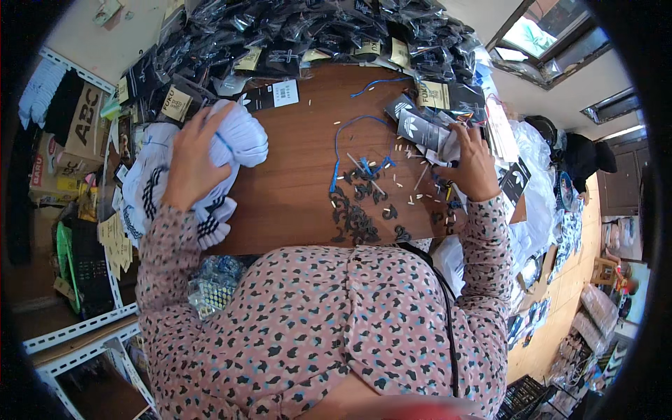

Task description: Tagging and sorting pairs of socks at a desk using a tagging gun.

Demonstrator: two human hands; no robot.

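Observation:
My left hand [198,157] rests with spread fingers on a tied bundle of white socks [244,139], at the left of the brown wooden table [294,199]. More white socks with black stripes [149,194] lie under and beside it. At the right, my right hand [470,163] is over a pile of black and grey Adidas card labels [422,128], its fingers bent at their edge; whether it grips one is not plain. Between the hands lie small black plastic hooks [357,223], a blue cord [338,136] and small pale pieces scattered about.
Black socks in clear plastic packets [325,26] are heaped along the back. Clear plastic bags [535,184] stand at the right. Cardboard boxes [86,121] sit on the left, above a green and black basket [68,262]. A person in black [580,157] is farther off at right.

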